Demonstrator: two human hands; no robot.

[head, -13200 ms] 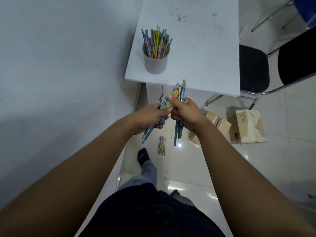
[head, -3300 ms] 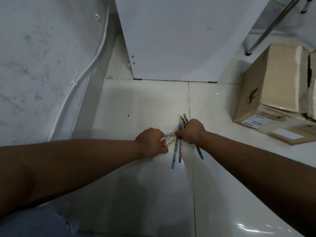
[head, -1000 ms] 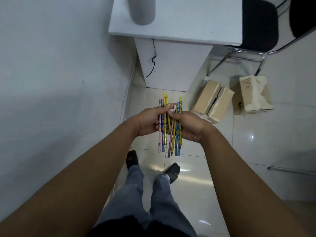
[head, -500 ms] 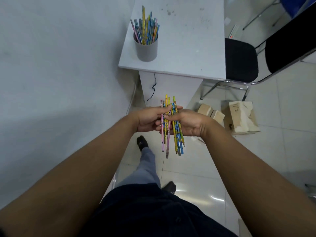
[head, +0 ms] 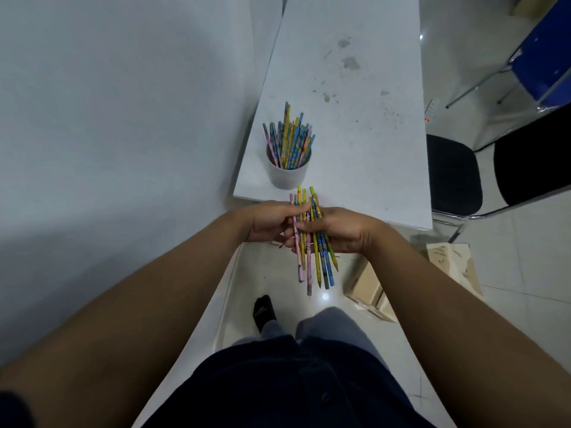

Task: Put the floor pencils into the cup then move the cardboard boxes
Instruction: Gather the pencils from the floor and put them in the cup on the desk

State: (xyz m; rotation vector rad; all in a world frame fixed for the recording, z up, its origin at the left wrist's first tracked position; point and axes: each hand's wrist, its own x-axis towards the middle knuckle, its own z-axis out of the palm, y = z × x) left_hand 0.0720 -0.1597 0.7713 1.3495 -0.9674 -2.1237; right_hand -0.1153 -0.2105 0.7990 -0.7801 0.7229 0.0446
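A bundle of several coloured pencils (head: 312, 261) hangs upright between both hands, just in front of the table's near edge. My left hand (head: 268, 222) grips the bundle from the left, and my right hand (head: 340, 230) wraps it from the right. Beyond them a grey cup (head: 288, 174) stands near the front left corner of the white table (head: 355, 134), filled with several pencils. Cardboard boxes (head: 366, 287) lie on the floor to the right, partly hidden by my right forearm; another box (head: 454, 261) sits further right.
A white wall runs along the left. A black chair (head: 454, 177) stands right of the table, with a blue chair (head: 543, 66) at the far right. My legs and a dark sock (head: 264, 310) are on the glossy tiled floor below.
I have stood up from the floor with the pencils gathered in both hands. Since half a second ago the hands have come closer to the table edge and the cup.
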